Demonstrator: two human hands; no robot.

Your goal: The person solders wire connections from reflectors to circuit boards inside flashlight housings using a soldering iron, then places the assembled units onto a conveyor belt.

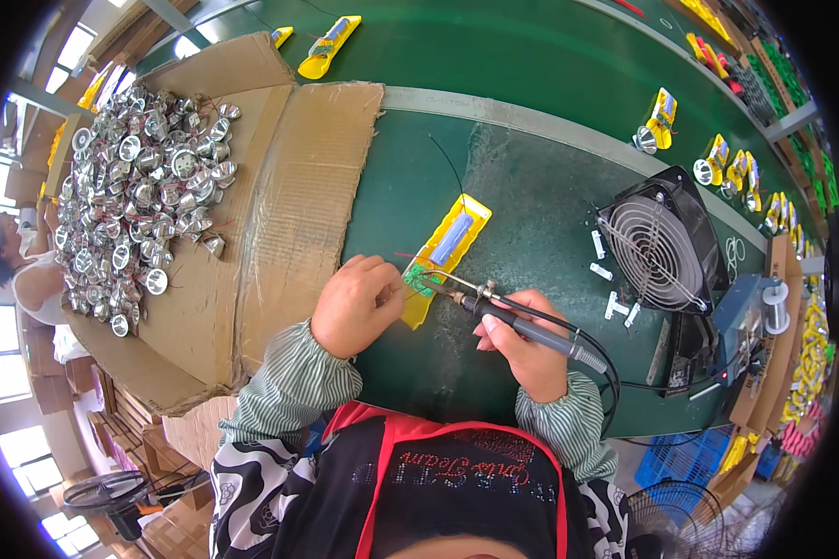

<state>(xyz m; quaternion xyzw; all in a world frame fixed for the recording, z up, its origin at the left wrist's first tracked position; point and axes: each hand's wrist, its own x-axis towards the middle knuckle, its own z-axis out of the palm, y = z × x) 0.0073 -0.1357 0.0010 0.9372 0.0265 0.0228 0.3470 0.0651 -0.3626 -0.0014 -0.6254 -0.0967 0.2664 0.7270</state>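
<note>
The right hand [524,349] is closed around the dark handle of a soldering iron [508,320], gripping it much as one holds a pen, with the forearm in a striped green sleeve coming up from the lower edge. The iron's long axis runs from lower right to upper left: its cord end lies toward the person's right, and the metal tip points up and left, ending at the small green circuit board [420,280]. A black cable [609,373] loops away from the back of the handle.

The left hand [355,305] is curled shut with knuckles up, thumb and fingers pinching at the edge of the circuit board; exactly what sits between the fingertips is hidden. Its wrist bends inward from another striped sleeve.

The circuit board sits at the near end of a yellow case [449,252], which lies on the green table [531,186] between the two hands and just beyond them. The case's long axis runs diagonally, near end at lower left, far end at upper right.

To the right stands a small grey fan [664,247]. To the left, flattened cardboard [289,205] holds a heap of shiny silver reflectors [144,177]. More yellow cases [329,45] lie farther along the table.
</note>
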